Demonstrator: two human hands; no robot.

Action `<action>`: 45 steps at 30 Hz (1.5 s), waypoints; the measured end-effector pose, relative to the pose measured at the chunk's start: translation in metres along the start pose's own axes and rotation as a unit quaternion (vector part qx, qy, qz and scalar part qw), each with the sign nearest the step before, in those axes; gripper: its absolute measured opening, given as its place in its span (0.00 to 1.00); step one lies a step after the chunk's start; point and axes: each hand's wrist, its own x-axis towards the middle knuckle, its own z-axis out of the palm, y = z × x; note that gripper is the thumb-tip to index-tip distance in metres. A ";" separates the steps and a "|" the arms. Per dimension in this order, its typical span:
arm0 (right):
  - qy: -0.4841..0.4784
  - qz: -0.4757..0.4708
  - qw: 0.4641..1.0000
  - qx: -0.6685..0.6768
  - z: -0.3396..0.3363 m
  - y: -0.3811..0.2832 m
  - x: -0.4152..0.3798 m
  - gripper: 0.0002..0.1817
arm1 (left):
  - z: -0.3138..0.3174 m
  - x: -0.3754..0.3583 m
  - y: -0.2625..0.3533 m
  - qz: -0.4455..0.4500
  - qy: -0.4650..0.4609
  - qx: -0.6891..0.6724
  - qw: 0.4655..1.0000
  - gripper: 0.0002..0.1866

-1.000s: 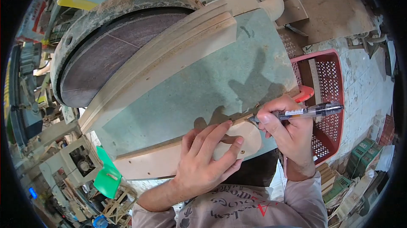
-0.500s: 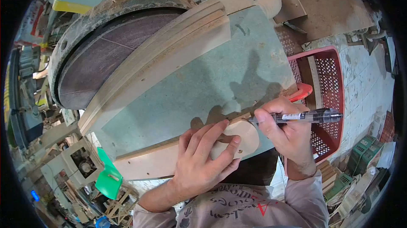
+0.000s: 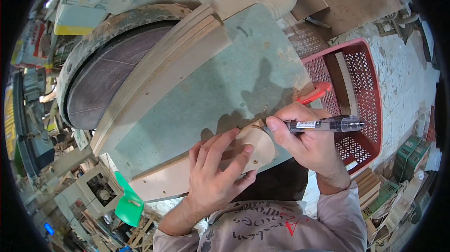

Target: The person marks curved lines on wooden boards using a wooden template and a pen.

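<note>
My left hand (image 3: 212,173) presses down on a pale round wooden piece (image 3: 262,150), its fingers bent and spread across it. Beneath lies a long curved wooden board (image 3: 161,181) with small holes, along the front edge of the green worktable (image 3: 192,97). A black, clear-barrelled pen (image 3: 328,124) is pinched in my right hand (image 3: 302,142). Its tip touches or nearly touches the upper edge of the round piece, close to the end of the board; any line drawn there is too small to make out.
A large disc sander (image 3: 112,71) stands behind the table, with stacked curved wooden strips (image 3: 154,69) before it. A red handle (image 3: 315,93) juts out at the table's right edge, near a red plastic crate (image 3: 372,102) holding a wooden strip. Green plastic (image 3: 127,200) hangs at left.
The view has shifted, so the table and hands appear farther left. The pen tip has moved slightly along the round piece's upper edge. Both hands keep their holds.
</note>
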 end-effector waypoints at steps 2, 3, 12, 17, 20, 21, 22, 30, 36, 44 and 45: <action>0.028 -0.025 0.999 -0.017 0.000 0.002 -0.005 0.09 | 0.001 0.000 0.000 0.003 0.006 0.002 1.000 0.32; 0.030 -0.026 0.999 -0.016 -0.001 0.002 -0.008 0.09 | 0.002 0.000 0.000 0.002 0.013 0.002 1.000 0.32; 0.041 0.056 0.992 0.106 -0.002 0.005 -0.014 0.08 | 0.002 0.002 0.002 -0.001 0.027 -0.002 1.000 0.30; 0.043 -0.051 0.998 0.002 -0.003 0.006 -0.007 0.10 | 0.005 0.001 0.001 0.002 0.035 0.001 0.999 0.31; 0.048 -0.057 0.997 0.035 0.003 0.017 -0.011 0.10 | 0.004 0.001 0.001 0.007 0.040 0.001 0.999 0.30; 0.051 -0.058 0.996 0.037 0.001 0.017 -0.014 0.10 | 0.004 0.001 0.001 0.008 0.040 0.002 0.999 0.30; 0.028 -0.042 0.998 0.034 -0.001 0.017 -0.018 0.09 | 0.004 0.001 0.001 0.011 0.040 0.004 0.999 0.30; 0.070 -0.011 0.992 0.104 -0.005 0.016 -0.052 0.06 | 0.007 0.001 0.001 0.014 0.060 0.013 0.998 0.28; 0.086 -0.039 0.991 0.093 0.001 0.018 -0.052 0.09 | 0.010 0.000 0.001 0.009 0.065 0.012 0.998 0.27; 0.064 -0.012 0.995 0.076 0.000 0.014 -0.051 0.07 | 0.010 0.000 0.002 0.003 0.061 0.014 0.998 0.26; 0.064 -0.013 0.995 0.076 0.001 0.016 -0.050 0.07 | 0.009 0.000 0.002 0.000 0.060 0.010 0.998 0.26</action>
